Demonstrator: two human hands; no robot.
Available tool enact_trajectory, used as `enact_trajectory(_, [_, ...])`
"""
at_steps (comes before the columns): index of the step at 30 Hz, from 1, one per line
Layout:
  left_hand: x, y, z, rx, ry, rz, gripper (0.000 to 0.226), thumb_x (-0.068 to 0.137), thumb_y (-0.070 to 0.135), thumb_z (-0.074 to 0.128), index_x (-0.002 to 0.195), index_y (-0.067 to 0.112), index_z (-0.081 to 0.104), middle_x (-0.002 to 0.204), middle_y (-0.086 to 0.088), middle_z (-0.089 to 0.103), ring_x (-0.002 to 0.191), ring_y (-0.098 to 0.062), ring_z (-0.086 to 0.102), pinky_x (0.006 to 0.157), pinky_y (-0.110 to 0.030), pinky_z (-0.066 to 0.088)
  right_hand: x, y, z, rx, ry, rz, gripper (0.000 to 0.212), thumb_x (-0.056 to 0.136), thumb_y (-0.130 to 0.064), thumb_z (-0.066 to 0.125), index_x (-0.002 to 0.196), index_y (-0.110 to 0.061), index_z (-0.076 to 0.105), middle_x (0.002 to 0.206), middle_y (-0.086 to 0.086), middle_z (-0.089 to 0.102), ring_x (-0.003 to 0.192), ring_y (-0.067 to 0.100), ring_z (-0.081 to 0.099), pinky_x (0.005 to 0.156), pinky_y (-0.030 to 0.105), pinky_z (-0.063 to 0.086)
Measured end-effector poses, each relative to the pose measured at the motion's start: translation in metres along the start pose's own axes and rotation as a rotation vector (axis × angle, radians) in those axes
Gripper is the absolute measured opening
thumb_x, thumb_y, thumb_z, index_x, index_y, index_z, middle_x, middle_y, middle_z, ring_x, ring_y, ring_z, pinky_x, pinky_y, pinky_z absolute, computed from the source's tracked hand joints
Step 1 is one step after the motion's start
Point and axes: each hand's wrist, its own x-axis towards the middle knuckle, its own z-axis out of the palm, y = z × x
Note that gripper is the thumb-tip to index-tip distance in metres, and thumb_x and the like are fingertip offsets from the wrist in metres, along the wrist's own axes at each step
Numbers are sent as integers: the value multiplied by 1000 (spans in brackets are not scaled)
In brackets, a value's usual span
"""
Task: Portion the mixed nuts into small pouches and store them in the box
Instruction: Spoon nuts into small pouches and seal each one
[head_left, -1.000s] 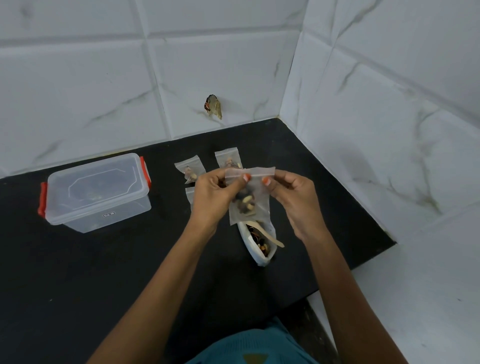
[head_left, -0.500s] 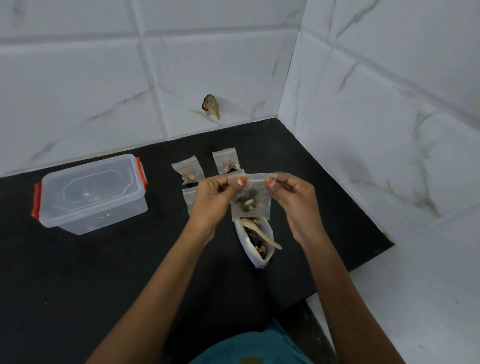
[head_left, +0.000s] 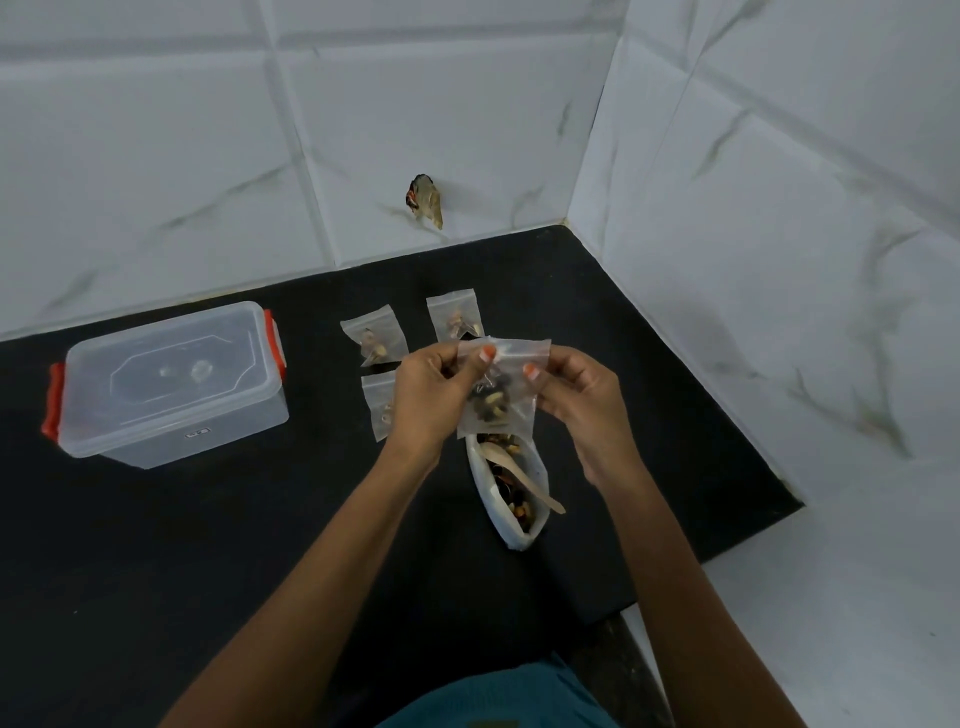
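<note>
Black countertop (head_left: 156, 545) occupies the lower frame, bounded at the rear and right by white marble-pattern wall tiles (head_left: 156, 156). A brownish object (head_left: 426, 202) is fixed to the rear tile above the counter edge; its nature cannot be determined. Clear plastic box (head_left: 171, 384) with red side clips stands at the left of the counter, lid on, well apart from the work area. Open white bag (head_left: 514, 488) of mixed nuts lies on the counter near centre, mouth toward the far side, with a pale wooden spoon (head_left: 530, 480) resting in it, handle projecting to the right. Left hand (head_left: 426, 400) and right hand (head_left: 576, 395) are raised together just above the bag, each pinching an upper corner of one small clear pouch (head_left: 498, 400) between thumb and forefinger; remaining fingers are curled. The pouch hangs upright between the hands and contains a cluster of dark and pale nuts. Whether its seal strip is fully pressed cannot be determined. Three filled pouches lie flat on the counter behind the hands: one rear left (head_left: 374, 340), one rear right (head_left: 456, 317), and one nearer (head_left: 382, 405), partly hidden by the left hand.
</note>
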Motion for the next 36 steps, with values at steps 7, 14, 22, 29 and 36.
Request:
enact_trajectory(7, [26, -16, 7, -92, -169, -74, 20, 93, 18, 49, 108, 15, 62, 100, -6, 69, 94, -13, 66, 82, -25, 53, 34, 8, -9, -8, 78, 22, 17, 84, -1, 60, 97, -11, 65, 100, 9, 68, 94, 19, 66, 80, 29, 56])
enact_trajectory(14, [70, -34, 28, -10, -378, -163, 60, 80, 1, 65, 127, 31, 41, 125, 1, 52, 112, -13, 56, 89, -31, 53, 85, 21, -33, -48, 127, 59, 17, 84, -2, 61, 99, -10, 65, 96, 4, 69, 89, 11, 67, 72, 19, 54])
enact_trajectory(22, [124, -59, 68, 50, -314, -239, 65, 82, -1, 62, 137, 19, 33, 107, 8, 55, 102, -9, 58, 77, -19, 53, 162, 49, -56, -314, 228, 90, 25, 82, -2, 63, 105, -11, 62, 93, -6, 63, 82, 0, 61, 65, 11, 50])
enact_trajectory(29, [174, -89, 98, 136, -88, -330, 58, 81, -2, 64, 127, 5, 29, 101, -6, 58, 88, -12, 57, 75, -26, 53, 223, 80, -63, -391, 299, 108, 16, 82, 0, 63, 92, -10, 56, 88, -3, 58, 78, 3, 56, 69, 12, 48])
enact_trajectory(36, [212, -116, 106, 320, 25, -284, 45, 83, -2, 61, 121, 3, 38, 91, -1, 55, 89, -18, 60, 83, -32, 53, 270, 103, -60, -473, 251, 103, 17, 86, 0, 59, 101, -3, 64, 102, 10, 65, 89, 11, 59, 67, 6, 42])
